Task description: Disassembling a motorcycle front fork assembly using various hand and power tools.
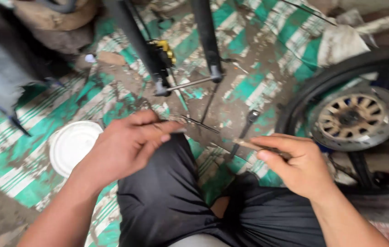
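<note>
Left hand sits mid-frame, a bit left of centre, fingers curled in w/ thumb and index pressed together, pinching one end of a thin dark wire that runs off to the right just above the knee. It's blurry so can't tell exactly how the wire sits in the pinch.

Right hand is right of centre, fingers folded into a loose fist w/ thumb on top, gripping a slim tan rod that pokes out left toward the other hand. Rod tip and wire end are near each other but apart, the two hands not touching.

Both hands hover over the person's legs in black shorts, bottom centre.

Other stuff around: a dark wrench lies on the green-and-white striped tarp just above the right hand, btw the hands and the fork. Top centre there's a black bike fork w/ a yellow brake caliper and a silver axle across the bottom ends. Round white lid on the tarp at left, just beside the left wrist. Wheel with a brake disc at the right edge, close to the right hand.
</note>
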